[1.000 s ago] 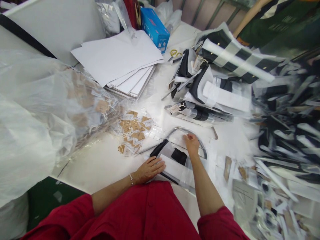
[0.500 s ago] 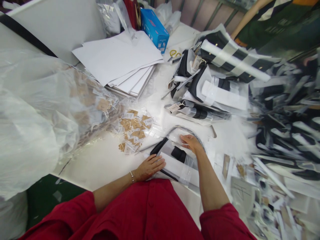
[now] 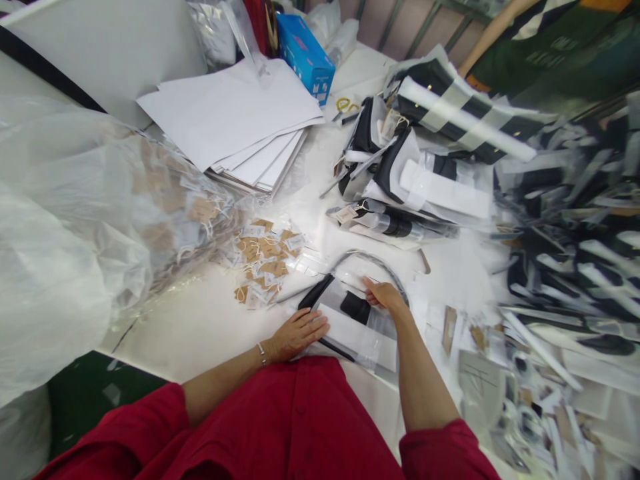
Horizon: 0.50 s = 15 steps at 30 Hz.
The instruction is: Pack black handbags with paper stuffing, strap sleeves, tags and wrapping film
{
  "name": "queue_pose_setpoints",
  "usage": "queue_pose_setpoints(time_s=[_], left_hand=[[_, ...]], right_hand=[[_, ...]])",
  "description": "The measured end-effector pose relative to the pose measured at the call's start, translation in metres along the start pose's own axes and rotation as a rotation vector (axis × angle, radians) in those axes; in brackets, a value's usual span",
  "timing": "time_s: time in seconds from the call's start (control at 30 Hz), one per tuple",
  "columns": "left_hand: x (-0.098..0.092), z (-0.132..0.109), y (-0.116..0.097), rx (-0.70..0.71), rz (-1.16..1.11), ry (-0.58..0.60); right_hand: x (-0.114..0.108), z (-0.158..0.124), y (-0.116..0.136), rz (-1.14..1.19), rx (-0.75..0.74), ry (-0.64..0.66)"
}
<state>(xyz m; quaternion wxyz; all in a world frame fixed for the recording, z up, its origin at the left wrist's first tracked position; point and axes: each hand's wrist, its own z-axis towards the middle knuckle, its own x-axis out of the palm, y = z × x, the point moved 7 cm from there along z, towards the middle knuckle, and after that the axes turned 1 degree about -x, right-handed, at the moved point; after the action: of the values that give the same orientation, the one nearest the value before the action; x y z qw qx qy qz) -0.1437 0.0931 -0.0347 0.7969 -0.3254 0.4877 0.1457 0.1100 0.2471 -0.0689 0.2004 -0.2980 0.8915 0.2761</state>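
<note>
A black and grey handbag (image 3: 327,300) lies on the white table in front of me, with a white wrap strip (image 3: 360,335) across its side. Its plastic-wrapped handle (image 3: 383,261) arches away from me. My left hand (image 3: 296,335) rests flat on the bag's left end, fingers stretched out. At the bag's far edge, inside the handle's loop, my right hand (image 3: 383,295) has its thumb and fingers pinched together; what lies between them is too small to make out. Several brown tags with strings (image 3: 267,250) lie just beyond the bag, to the left.
Wrapped bags (image 3: 435,177) are piled beyond the handbag. Paper sheets (image 3: 240,113) are stacked near a blue box (image 3: 305,57) and yellow-handled scissors (image 3: 345,105). A large clear plastic bag (image 3: 75,247) covers the left side. More bags and scraps crowd the right; another person's arm (image 3: 495,33) shows behind.
My right hand's fingers have closed further into a pinch at the bag's far edge. My left hand stays on the bag. The view has shifted slightly.
</note>
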Motion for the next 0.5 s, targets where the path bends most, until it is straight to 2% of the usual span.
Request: queue_pose_setpoints(time_s=[0.1, 0.23, 0.33, 0.43, 0.5], left_hand=[[0.000, 0.001, 0.000, 0.011, 0.007, -0.006], [0.001, 0.000, -0.001, 0.016, 0.013, -0.011], [0.002, -0.001, -0.001, 0.012, 0.011, -0.003], [0.004, -0.001, 0.000, 0.002, 0.007, 0.013], [0.003, -0.001, 0.000, 0.005, 0.002, 0.008]], right_hand=[[0.015, -0.006, 0.012, 0.085, -0.071, 0.025], [0.026, -0.006, 0.021, 0.178, -0.146, -0.028], [0.016, -0.003, 0.020, 0.187, -0.194, -0.200], [-0.005, -0.001, 0.022, 0.033, -0.247, -0.461], [-0.011, 0.002, 0.027, -0.090, -0.277, -0.527]])
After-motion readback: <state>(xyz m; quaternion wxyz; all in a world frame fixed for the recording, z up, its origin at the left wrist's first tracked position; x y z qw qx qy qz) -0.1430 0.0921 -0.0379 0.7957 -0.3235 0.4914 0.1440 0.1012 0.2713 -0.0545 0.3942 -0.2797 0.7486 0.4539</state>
